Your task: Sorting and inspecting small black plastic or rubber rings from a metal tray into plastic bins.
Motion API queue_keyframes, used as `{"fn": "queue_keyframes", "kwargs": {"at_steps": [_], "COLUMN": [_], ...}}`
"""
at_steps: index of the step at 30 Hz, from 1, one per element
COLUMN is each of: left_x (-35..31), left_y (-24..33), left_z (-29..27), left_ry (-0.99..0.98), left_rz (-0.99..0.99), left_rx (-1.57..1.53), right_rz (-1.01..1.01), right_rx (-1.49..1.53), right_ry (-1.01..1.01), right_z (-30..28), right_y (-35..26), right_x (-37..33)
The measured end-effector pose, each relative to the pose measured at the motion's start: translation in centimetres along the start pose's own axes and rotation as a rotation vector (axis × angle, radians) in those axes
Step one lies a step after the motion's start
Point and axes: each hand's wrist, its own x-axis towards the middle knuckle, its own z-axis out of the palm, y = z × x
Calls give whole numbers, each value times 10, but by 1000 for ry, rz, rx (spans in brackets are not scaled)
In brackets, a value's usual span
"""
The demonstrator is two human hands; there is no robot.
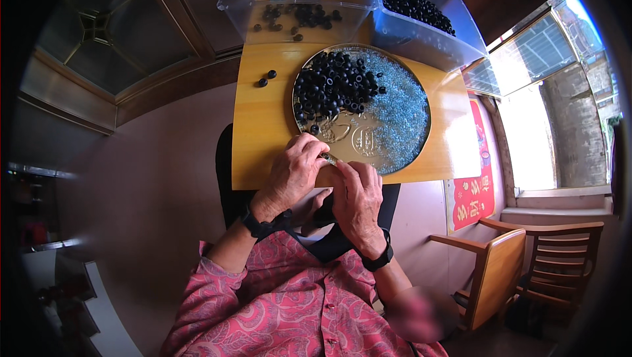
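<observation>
My left hand point(293, 171) and my right hand point(357, 196) meet over the near edge of a round metal tray. Between their fingertips is a small shiny, patterned piece point(329, 158), too small to name; the fingers of both hands are closed at it. On the tray point(303, 140), black round beads point(332, 84) with holes are heaped at the left. Tiny light-blue beads point(398, 117) spread over its right side. A single black bead point(315, 129) lies just beyond my left fingers.
The tray stands on a wooden table point(253, 127), with two loose black beads point(263, 82) at its left. Behind it are a clear plastic box point(296, 31) with some black beads and another box point(421, 41) fuller of them. A wooden chair point(500, 271) stands at right.
</observation>
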Motion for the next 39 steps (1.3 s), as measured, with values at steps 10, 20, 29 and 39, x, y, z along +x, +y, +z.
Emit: {"fn": "queue_keyframes", "kwargs": {"at_steps": [10, 20, 29, 39], "left_x": [-7, -5, -5, 22], "left_y": [0, 0, -4, -7], "left_z": [2, 2, 2, -12], "left_ry": [-31, -22, 82, 124], "left_rz": [2, -35, 0, -84], "left_rx": [18, -9, -54, 219], "right_rz": [-26, 95, 22, 69], "right_rx": [-177, -61, -89, -4], "right_ry": [-86, -131, -157, -129], "right_z": [5, -1, -4, -10], "right_y": [2, 3, 2, 7], "right_x": [13, 20, 20, 20]}}
